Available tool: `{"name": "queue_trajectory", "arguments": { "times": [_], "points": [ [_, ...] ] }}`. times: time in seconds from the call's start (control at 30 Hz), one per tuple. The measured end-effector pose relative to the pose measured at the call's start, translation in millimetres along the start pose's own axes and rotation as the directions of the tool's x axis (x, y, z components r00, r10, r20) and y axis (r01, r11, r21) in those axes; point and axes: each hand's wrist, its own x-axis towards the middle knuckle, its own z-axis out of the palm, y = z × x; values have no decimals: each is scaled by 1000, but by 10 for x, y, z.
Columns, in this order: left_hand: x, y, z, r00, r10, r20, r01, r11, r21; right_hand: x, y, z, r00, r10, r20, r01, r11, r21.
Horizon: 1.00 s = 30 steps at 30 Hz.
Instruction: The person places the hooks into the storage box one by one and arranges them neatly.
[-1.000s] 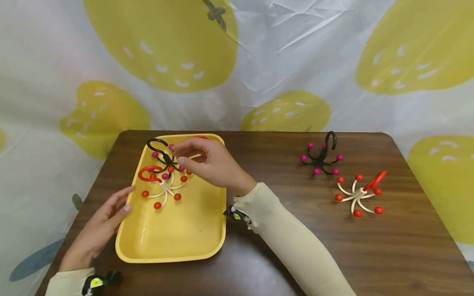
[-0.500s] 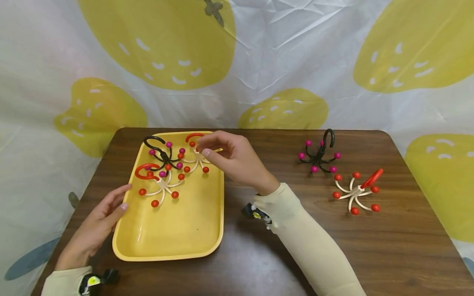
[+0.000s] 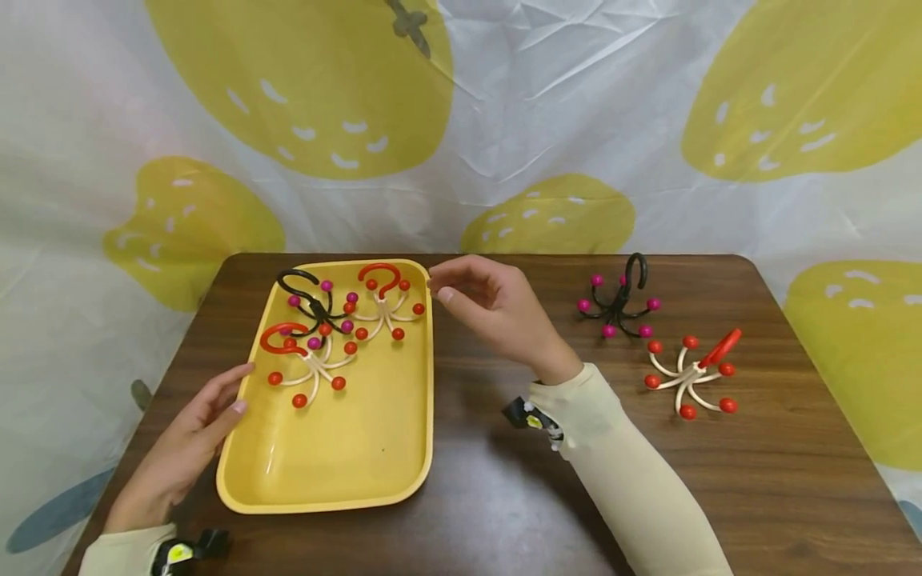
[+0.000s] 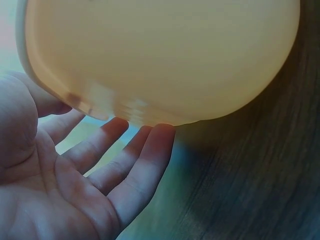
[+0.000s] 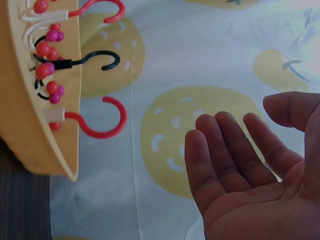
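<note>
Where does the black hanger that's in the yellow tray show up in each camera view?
Head: the black hanger is left of centre, in the far left part of the yellow tray.
Left wrist: not in it.
Right wrist: upper left, its hook between two red hooks.
Shared landmark: the yellow tray, partly visible in both wrist views.

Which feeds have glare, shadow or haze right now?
Head view: clear overall, with a thin glare streak inside the yellow tray, pale sheen on the tabletop and a shadow beside the right sleeve; left wrist view: dim, the tray looking hazy and the table dark at the right; right wrist view: dim too, the right hand shaded against a brighter backdrop.
</note>
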Motion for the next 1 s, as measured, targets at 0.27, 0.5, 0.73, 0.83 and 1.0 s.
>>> {"name": "queue_trajectory", "arguments": {
  "times": [0.27, 0.5, 0.73, 0.83, 1.0],
  "points": [
    [0, 7, 9, 1000, 16, 6, -16, 999, -28, -147, 1, -296, 998, 42, -55, -45, 998, -48],
    [-1, 6, 13, 1000, 15, 12, -15, 999, -42, -286, 39, -664, 981, 31, -191, -44, 997, -69],
    [-17, -14, 12, 1000, 10, 2, -10, 999, -45, -390, 122, -1010, 951, 8, -308, -51, 990, -131],
    [-20, -19, 13, 1000, 16, 5, -16, 998, -55, -442, 151, -1142, 933, -1, -360, -58, 986, -154],
    [-7, -24, 18, 999, 36, 13, -35, 997, -62, -509, 203, -1306, 862, -43, -504, -68, 977, -200]
  ]
}}
